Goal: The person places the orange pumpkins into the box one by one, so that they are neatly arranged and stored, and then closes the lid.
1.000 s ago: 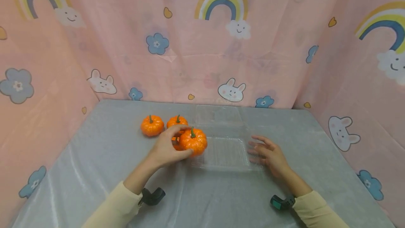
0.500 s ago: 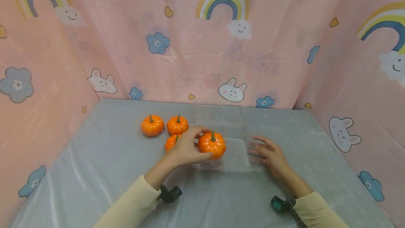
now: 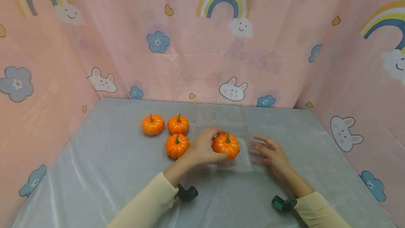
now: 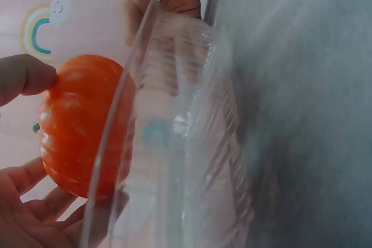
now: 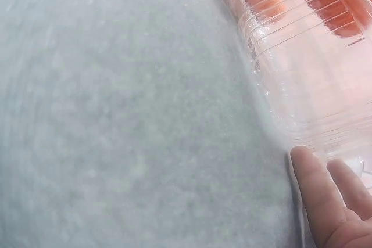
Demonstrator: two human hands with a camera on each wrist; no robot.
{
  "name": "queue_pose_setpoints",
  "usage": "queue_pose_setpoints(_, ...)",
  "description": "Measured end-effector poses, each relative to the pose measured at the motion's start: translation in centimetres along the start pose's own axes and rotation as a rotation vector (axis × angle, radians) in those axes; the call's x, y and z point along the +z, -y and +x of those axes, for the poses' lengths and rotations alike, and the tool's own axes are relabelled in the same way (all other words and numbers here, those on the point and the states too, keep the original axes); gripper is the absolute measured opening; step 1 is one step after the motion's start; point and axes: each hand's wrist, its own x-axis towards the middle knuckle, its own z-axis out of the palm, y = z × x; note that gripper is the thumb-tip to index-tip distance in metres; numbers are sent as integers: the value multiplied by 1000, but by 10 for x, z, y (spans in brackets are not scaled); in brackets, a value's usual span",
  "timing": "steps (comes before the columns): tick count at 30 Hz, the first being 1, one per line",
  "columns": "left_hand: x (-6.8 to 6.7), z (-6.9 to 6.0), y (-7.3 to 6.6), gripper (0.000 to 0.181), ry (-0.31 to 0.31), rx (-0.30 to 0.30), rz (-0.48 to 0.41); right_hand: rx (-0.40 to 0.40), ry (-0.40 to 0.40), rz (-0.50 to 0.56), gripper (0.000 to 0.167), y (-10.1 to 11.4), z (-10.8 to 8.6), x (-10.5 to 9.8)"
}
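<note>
Head view: your left hand [image 3: 202, 147] had its thumb and fingers clamped on an orange ribbed pumpkin [image 3: 229, 147], green stem up, above the base of the clear plastic clamshell box [image 3: 245, 154]. Your right hand [image 3: 273, 157] was at the box's right end, fingers apart and gripping nothing. Clear lid [image 3: 219, 115] lay open behind the box's base. Left of the box, three more: front pumpkin [image 3: 177, 146] nearest, rear-right pumpkin [image 3: 178, 125] just behind it, rear-left pumpkin [image 3: 153, 125] farthest out. Grey cloth [image 3: 95, 150] under the box; pink printed curtain [image 3: 269, 20] behind it.

Left wrist view: your thumb pressed one side of the orange ribbed pumpkin, fingers the opposite side. The box's rim crossed in front of part of it; couldn't tell whether it touched the box. Your right hand's fingers showed through the clear plastic.

Right wrist view: two of your fingers reached to the box's corner, tips apart; contact unclear. Orange shapes [image 5: 325, 4] showed through the box's wall, too blurred to sort.
</note>
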Motion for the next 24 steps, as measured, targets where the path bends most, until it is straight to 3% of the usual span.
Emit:
queue_pose_setpoints(8,17,8,-5,61,27,-37,15,-7,-3,-7,50,0,0,0)
queue_pose_setpoints(15,31,15,-8,63,48,-102,-15,-59,44,60,29,0,0,0)
queue_pose_setpoints(20,36,19,-10,63,63,-160,-13,-54,43,51,30,-1,0,0)
queue_pose_setpoints(24,39,22,-10,62,76,-173,-6,-35,30,37,31,-1,0,0)
